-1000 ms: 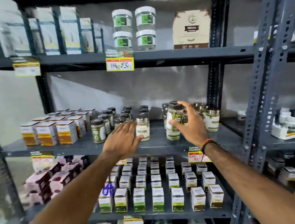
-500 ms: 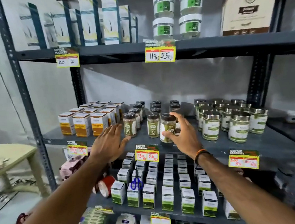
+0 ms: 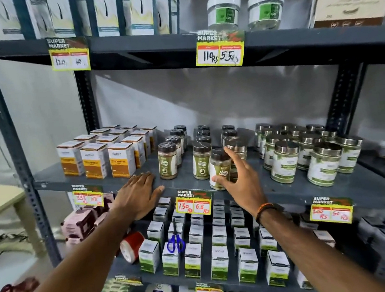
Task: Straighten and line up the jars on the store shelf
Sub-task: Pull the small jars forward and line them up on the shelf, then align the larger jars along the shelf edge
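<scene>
- Right hand [image 3: 240, 176] is closed loosely around a brown-lidded spice jar [image 3: 220, 169] at the front edge of the middle shelf [image 3: 328, 185], thumb on the label, fingers behind.
- Left hand [image 3: 136, 194] lies flat and open on the shelf lip, holding nothing.
- Jar's long axis is close to vertical, tilted slightly; label faces outward.
- Risk: the jar sits forward of its two front-row neighbours [image 3: 167, 160], near the edge; a slipped grip could drop it.
- Risk: pushing it back could knock the steel-lidded jar [image 3: 236, 150] just behind.
</scene>
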### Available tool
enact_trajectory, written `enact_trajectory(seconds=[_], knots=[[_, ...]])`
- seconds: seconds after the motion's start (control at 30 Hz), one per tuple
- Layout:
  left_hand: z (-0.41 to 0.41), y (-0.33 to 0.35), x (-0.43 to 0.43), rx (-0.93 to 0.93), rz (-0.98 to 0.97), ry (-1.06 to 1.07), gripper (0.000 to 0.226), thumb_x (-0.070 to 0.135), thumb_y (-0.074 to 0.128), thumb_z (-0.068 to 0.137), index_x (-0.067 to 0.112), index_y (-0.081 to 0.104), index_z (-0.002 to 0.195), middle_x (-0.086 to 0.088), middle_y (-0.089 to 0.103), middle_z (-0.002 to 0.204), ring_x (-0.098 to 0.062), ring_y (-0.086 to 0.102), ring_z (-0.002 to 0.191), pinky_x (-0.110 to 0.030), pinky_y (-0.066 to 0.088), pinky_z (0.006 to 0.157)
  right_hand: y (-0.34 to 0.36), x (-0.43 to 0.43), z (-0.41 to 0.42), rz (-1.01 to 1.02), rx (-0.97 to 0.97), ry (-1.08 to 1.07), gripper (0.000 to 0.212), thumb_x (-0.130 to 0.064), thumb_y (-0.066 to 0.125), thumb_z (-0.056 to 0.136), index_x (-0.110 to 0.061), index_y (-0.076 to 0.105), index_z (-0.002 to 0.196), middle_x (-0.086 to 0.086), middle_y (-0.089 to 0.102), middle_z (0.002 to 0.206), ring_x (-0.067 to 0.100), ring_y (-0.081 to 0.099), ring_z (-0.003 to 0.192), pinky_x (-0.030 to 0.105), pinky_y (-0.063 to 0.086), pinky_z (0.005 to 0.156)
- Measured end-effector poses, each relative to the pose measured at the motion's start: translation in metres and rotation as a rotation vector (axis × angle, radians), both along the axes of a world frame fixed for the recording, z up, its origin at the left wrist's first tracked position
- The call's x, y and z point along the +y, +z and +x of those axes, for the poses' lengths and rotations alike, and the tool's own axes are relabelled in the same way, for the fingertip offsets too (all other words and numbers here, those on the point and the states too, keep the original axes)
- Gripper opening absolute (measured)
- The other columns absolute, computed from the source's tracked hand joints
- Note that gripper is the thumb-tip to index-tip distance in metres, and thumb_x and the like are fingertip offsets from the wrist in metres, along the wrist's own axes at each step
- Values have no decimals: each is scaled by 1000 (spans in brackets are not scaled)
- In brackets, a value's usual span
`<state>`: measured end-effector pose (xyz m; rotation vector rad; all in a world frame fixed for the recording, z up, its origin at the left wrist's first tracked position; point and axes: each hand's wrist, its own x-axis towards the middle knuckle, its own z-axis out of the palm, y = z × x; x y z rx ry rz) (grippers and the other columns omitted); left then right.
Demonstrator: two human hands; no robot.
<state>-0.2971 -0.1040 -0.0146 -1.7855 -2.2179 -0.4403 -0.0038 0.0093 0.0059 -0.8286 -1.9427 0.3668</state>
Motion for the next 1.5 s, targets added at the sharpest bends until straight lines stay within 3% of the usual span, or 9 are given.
enact_trajectory(seconds=[0.13,0.3,0.57,0.67,0.77,0.9,1.13,1.33,1.5], knots=[[-6,-8,5,41,25,-8,87,71,8,96,13,39,153,-12,45,158,-29,42,144,-46,33,118,-6,1,-1,-17,24,-5,101,-48,84,78,-41,24,159,-3,55,147,10,53,126,33,49,105],[-9,-15,9,62,38,-5,84,68,8,99,12,41,152,-12,46,158,-28,40,146,-45,27,122,-15,-1,0,-67,26,0,106,-38,89,75,-33,26,159,-8,60,132,-3,60,96,2,46,79],[-10,-17,10,71,51,-10,83,67,10,99,11,42,152,-13,47,157,-27,40,146,-45,26,122,-21,1,-3,-107,51,-7,93,-45,88,74,-21,41,151,0,66,131,5,64,105,3,49,82],[-10,-18,10,69,64,-13,83,67,12,99,10,43,152,-13,47,157,-28,41,145,-45,27,121,-22,0,4,-95,72,-23,93,-60,81,73,-19,46,149,0,64,136,9,67,110,18,57,87],[-10,-18,11,67,66,-11,84,67,11,99,11,42,153,-13,46,158,-28,40,146,-45,26,122,-13,2,20,13,136,-72,83,-73,63,81,-15,55,139,3,67,127,13,71,99,19,61,73],[-10,-19,11,71,75,-15,84,67,10,99,10,42,152,-13,46,158,-28,40,146,-45,26,122,13,26,37,134,219,-95,56,-54,62,93,-17,57,134,5,63,130,16,68,107,27,61,83],[-12,-20,12,67,81,-15,85,68,9,99,10,42,152,-13,46,158,-28,40,146,-45,26,122,30,63,34,74,-92,-72,82,-48,78,85,-35,34,154,4,46,155,20,45,138,39,36,113],[-13,-21,12,60,84,0,83,68,13,99,11,42,152,-13,48,156,-29,42,144,-45,29,121,18,65,31,27,-97,-49,74,-36,78,87,-27,42,150,3,59,143,12,57,112,40,53,100],[-9,-15,6,39,62,-6,82,67,14,99,11,39,154,-13,45,158,-29,40,146,-45,26,122,21,60,34,12,-59,-66,74,-35,78,87,-28,42,151,3,58,145,17,56,126,46,51,105]])
